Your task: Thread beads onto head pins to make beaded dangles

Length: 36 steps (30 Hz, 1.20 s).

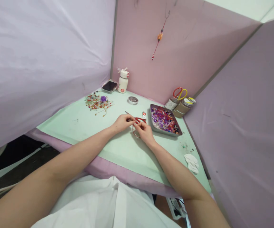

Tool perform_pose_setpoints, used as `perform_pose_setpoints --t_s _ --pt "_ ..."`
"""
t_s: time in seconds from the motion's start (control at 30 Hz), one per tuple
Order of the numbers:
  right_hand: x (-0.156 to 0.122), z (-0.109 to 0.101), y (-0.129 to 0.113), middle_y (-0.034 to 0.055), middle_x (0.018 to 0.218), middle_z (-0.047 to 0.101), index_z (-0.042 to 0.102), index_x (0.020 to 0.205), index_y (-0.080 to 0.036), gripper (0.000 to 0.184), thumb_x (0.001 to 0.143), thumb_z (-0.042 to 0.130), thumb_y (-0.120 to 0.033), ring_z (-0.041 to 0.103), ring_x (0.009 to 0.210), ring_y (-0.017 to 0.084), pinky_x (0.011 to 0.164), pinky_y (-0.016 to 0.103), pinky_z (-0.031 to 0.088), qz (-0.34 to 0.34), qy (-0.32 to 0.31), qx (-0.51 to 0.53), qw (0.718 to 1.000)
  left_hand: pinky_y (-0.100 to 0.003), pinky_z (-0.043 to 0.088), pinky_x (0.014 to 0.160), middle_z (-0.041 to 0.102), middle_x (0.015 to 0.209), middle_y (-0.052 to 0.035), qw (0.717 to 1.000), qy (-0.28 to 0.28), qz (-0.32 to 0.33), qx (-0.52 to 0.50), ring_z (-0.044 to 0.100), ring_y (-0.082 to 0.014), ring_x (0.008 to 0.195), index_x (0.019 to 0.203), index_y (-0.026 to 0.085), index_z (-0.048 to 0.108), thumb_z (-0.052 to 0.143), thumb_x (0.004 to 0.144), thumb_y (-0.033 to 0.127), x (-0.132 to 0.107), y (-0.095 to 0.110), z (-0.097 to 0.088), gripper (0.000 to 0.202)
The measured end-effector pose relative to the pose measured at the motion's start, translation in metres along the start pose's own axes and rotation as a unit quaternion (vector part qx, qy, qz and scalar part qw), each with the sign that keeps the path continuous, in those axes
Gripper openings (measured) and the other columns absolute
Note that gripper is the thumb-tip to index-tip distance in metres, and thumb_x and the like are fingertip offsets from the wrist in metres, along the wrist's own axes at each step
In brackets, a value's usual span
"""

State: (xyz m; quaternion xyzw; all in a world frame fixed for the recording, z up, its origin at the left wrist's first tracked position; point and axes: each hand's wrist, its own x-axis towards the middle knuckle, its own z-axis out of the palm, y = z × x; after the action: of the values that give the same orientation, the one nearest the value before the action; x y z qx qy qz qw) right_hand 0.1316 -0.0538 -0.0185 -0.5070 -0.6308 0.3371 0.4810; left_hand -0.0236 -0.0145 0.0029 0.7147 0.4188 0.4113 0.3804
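Over the middle of the table my left hand (123,123) is closed in a pinch, and my right hand (145,131) pinches close beside it. A thin red cord (134,133) runs between their fingertips and loops down below them. Any small bead at the fingertips is too small to make out. Just behind the fingers are red-handled scissors (141,119), their blades pointing to the far left and partly hidden by my left hand. A small red and white lighter-like item (144,116) lies behind the scissors. To the right, a metal tray (166,134) holds purple, red and clear beads.
Beaded strands (96,103) lie at the far left, near a phone (109,86) and white bottle (123,82). A round tin (133,100) sits mid-back. Jars (184,107) with scissors stand behind the tray; white cloth (192,163) lies right. A beaded cord (160,36) hangs on the wall.
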Motion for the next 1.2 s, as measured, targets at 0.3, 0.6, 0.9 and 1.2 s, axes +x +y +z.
perform_pose_setpoints --t_s 0.3,0.6,0.9,1.2 --pt "0.004 -0.003 0.005 -0.0041 0.056 0.048 0.054 0.065 -0.019 0.036 0.073 0.062 -0.053 0.039 0.052 0.010 0.053 0.024 0.032 0.016 0.000 0.060 0.998 -0.022 0.037 0.058 0.065 0.067 -0.0015 0.999 -0.030 0.034 -0.003 0.049 -0.0105 0.060 0.078 0.012 0.072 0.060 0.071 0.027 0.000 -0.001 0.001 0.020" --pt "0.003 -0.003 0.002 -0.0007 0.072 0.060 0.058 0.078 -0.020 0.030 0.068 0.070 -0.045 0.053 0.065 0.012 0.061 0.025 0.043 0.022 0.009 0.126 0.992 -0.022 0.037 0.058 0.065 0.068 -0.0019 0.996 -0.069 0.030 -0.039 0.050 -0.0108 0.061 0.077 0.013 0.071 0.063 0.070 0.033 -0.002 0.007 -0.003 0.023" --pt "0.002 -0.007 -0.005 0.0016 0.081 0.065 0.060 0.076 -0.020 0.026 0.066 0.071 -0.041 0.059 0.074 0.015 0.071 0.030 0.050 0.016 0.012 0.167 0.986 -0.022 0.025 0.046 0.047 0.050 0.0045 0.990 -0.124 -0.036 -0.059 0.036 -0.0075 0.046 0.082 0.013 0.070 0.063 0.071 0.036 -0.007 0.014 -0.005 0.026" --pt "0.004 -0.015 -0.010 -0.0002 0.075 0.067 0.052 0.083 -0.022 0.026 0.074 0.067 -0.042 0.062 0.062 0.012 0.063 0.027 0.053 0.030 0.012 0.289 0.957 -0.022 0.025 0.044 0.054 0.058 0.0018 0.981 -0.132 -0.077 -0.122 0.037 -0.0068 0.047 0.078 0.013 0.069 0.066 0.066 0.031 -0.008 0.017 -0.005 0.022"
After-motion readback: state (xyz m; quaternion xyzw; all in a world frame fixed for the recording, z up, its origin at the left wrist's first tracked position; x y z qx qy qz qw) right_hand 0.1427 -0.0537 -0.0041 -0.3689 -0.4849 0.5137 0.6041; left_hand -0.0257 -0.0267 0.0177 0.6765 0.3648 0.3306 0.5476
